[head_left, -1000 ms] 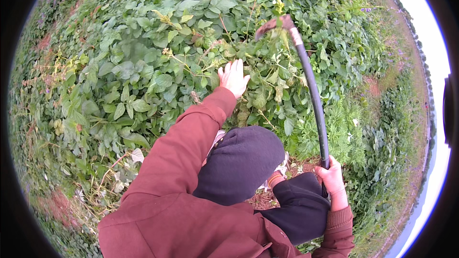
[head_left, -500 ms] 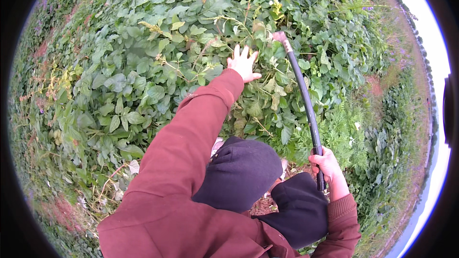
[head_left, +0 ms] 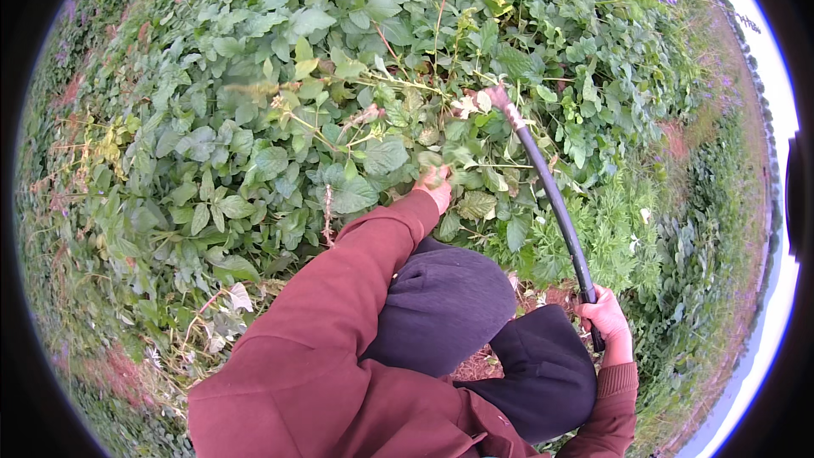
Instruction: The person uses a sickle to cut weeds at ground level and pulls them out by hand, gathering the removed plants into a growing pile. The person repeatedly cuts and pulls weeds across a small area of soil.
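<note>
My right hand is wrapped round the lower end of a long, slightly curved tool with a black handle. The tool slants up and left into the foliage, and its pinkish-brown far end lies among the leaves, so I cannot make out its working head. My left hand is closed low in the green leafy plants, just beyond my knee. Its fingers are partly covered by blurred leaves, and it appears to grip plant stems. The left hand and the tool are apart.
Dense broad-leaved growth spreads ahead and to the left. Feathery green plants stand beside the tool. My bent knees in dark trousers are close below the hands, over dry reddish ground litter. A reddish dirt strip runs along the far right.
My left hand has drawn back toward me and closed from spread fingers, and stems near it have shifted. The right hand and tool have moved slightly right and down.
</note>
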### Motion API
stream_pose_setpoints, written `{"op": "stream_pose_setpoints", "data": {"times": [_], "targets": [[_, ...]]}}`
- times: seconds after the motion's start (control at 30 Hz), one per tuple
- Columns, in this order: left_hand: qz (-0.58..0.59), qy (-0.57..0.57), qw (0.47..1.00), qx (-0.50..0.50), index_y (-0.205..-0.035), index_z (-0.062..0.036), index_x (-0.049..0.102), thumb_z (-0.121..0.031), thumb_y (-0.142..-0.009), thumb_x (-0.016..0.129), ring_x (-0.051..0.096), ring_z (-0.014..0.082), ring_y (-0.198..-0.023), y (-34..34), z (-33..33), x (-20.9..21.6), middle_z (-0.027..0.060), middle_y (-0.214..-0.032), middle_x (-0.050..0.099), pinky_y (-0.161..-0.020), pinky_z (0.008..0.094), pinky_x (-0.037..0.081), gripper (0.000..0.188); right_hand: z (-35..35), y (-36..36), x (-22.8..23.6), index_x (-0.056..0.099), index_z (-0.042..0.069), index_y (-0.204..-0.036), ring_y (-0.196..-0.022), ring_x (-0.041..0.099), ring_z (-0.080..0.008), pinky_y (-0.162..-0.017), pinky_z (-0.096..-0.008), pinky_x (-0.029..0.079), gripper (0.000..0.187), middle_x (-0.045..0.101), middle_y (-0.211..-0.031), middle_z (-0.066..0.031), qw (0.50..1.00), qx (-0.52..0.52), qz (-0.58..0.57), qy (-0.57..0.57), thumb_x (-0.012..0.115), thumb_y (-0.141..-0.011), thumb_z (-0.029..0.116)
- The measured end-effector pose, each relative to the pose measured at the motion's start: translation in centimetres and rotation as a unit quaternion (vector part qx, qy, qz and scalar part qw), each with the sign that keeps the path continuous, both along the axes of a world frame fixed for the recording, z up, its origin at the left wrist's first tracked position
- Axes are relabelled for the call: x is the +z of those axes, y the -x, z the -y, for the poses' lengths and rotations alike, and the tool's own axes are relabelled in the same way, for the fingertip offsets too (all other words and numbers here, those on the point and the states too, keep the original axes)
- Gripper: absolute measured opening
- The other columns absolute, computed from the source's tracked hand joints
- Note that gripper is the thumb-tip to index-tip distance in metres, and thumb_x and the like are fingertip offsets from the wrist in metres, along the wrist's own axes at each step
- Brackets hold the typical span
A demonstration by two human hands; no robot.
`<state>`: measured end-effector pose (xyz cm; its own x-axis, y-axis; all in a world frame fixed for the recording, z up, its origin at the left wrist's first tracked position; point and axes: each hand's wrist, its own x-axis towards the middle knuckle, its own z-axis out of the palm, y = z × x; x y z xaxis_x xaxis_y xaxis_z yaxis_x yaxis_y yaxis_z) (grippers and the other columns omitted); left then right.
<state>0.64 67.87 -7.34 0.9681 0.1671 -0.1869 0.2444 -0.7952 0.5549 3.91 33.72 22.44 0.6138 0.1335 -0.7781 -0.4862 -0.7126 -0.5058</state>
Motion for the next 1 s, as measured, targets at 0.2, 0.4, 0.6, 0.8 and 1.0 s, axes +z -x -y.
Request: {"op": "stream_pose_setpoints", "data": {"times": [0.2,0.4,0.6,0.8,1.0], "targets": [[-0.086,-0.030,0.993,-0.073,-0.130,-0.0058,0.042,-0.006,-0.073,0.057,0.030,0.0408,-0.128,0.1,-0.3,2.8,0.0181,-0.142,0.026,-0.096,0.0461,0.043,0.059,-4.6,-0.8,1.5,0.049,0.004,-0.076,-0.036,0.043,-0.0093,-0.035,-0.0233,0.035,0.014,0.050,-0.054,-0.0017,0.992,-0.011,0.056,-0.113,0.060,-0.068,-0.001],[-0.111,-0.036,0.988,-0.099,-0.131,-0.0058,0.042,-0.003,-0.075,0.055,0.013,0.0414,-0.136,0.7,-0.9,7.7,0.0179,-0.146,0.020,-0.101,0.0529,0.038,0.058,-8.8,-0.8,0.2,0.048,0.004,-0.078,-0.038,0.044,-0.0096,-0.036,-0.0236,0.037,0.015,0.048,-0.055,-0.0013,0.992,0.010,0.009,-0.129,0.061,-0.071,0.000],[-0.024,0.023,0.974,-0.224,-0.124,0.0001,0.046,-0.011,-0.075,0.066,0.039,0.0379,-0.123,2.0,-3.7,15.6,0.0228,-0.131,0.040,-0.098,0.0430,0.042,0.054,-7.8,-0.9,0.3,0.048,0.005,-0.080,-0.037,0.043,-0.0113,-0.036,-0.0260,0.037,0.015,0.048,-0.055,-0.0019,0.990,-0.001,-0.123,-0.070,0.062,-0.074,0.002],[0.329,-0.070,0.941,0.029,-0.111,-0.0010,0.051,-0.024,-0.077,0.066,0.052,0.0324,-0.102,-1.2,-7.6,19.5,0.0169,-0.108,0.055,-0.088,0.0406,0.043,0.043,-5.9,-1.4,-0.5,0.048,0.005,-0.083,-0.038,0.044,-0.0125,-0.037,-0.0275,0.038,0.016,0.048,-0.057,-0.0033,0.984,-0.020,-0.159,-0.082,0.061,-0.076,0.001],[-0.106,-0.085,0.990,-0.028,-0.128,-0.0041,0.045,-0.035,-0.082,0.059,0.033,0.0348,-0.128,0.5,-5.3,9.3,0.0162,-0.132,0.041,-0.101,0.0541,0.031,0.057,-6.1,-0.4,-2.4,0.047,0.005,-0.088,-0.040,0.048,-0.0137,-0.038,-0.0276,0.041,0.020,0.049,-0.059,-0.0039,0.982,-0.019,-0.127,-0.136,0.063,-0.076,0.001]]}}
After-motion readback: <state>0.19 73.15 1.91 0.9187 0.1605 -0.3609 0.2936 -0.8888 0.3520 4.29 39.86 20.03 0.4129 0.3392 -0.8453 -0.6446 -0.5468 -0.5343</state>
